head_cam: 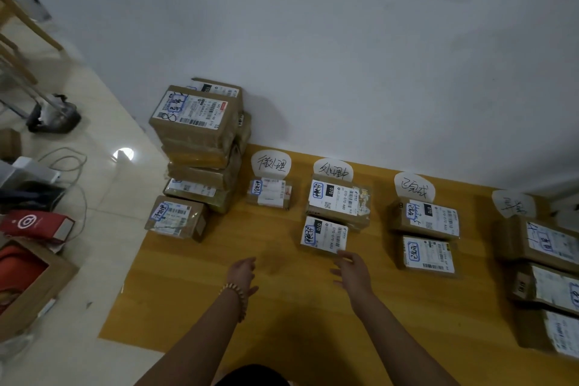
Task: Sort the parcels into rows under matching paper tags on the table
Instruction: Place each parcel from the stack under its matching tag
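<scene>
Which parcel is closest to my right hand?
The front parcel of the second tagged row from the left: the right hand hovers by its near corner; the others lie farther.

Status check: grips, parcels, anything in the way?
Left grip open, empty. Right grip open, at second row's near parcel. Unsorted stack at left end of table. No obstruction seen.

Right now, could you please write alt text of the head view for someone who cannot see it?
An empty left hand and right hand reach over a yellow table with parcels in rows under four paper tags. The right hand is at the second row's front parcel; a parcel stack stands far left.
</scene>
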